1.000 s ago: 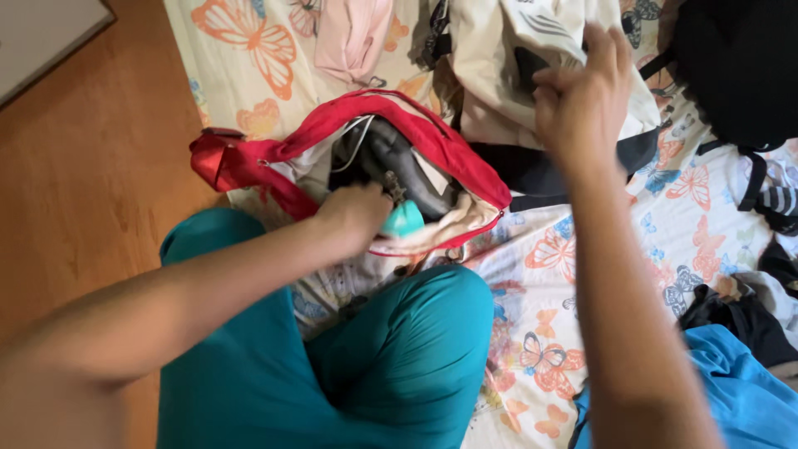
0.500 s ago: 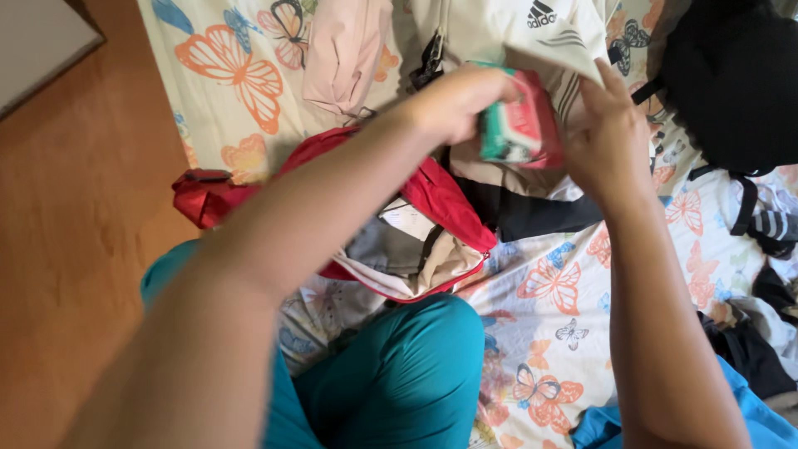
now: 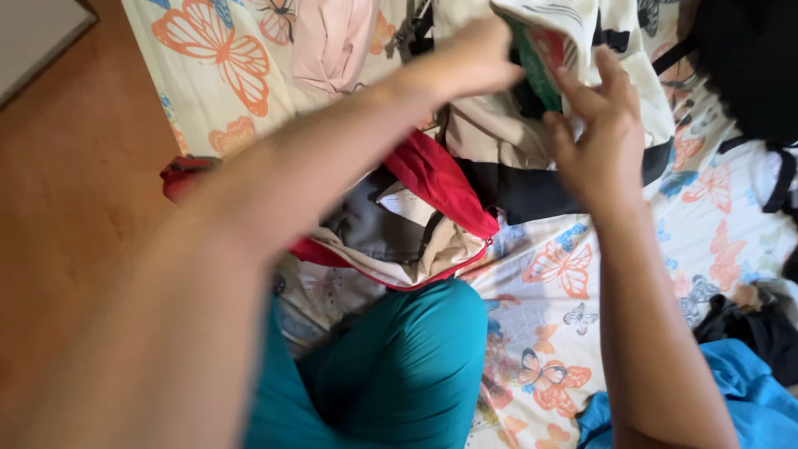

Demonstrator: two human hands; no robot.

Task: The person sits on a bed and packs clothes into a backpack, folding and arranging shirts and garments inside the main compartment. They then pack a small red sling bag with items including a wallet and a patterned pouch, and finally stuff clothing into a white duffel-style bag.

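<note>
Left arm stretched forward and up across the view, left hand (image 3: 470, 58) at its end with fingers curled closed in a grip, right forearm raised upright, right hand (image 3: 600, 133) just beside it, fingers spread and half bent

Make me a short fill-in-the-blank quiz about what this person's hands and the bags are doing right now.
The left hand grips a green and ___ packet.
The right hand touches the ___-coloured bag.
The open red bag lies on a sheet printed with ___.

Missing words: red; cream; butterflies
</note>
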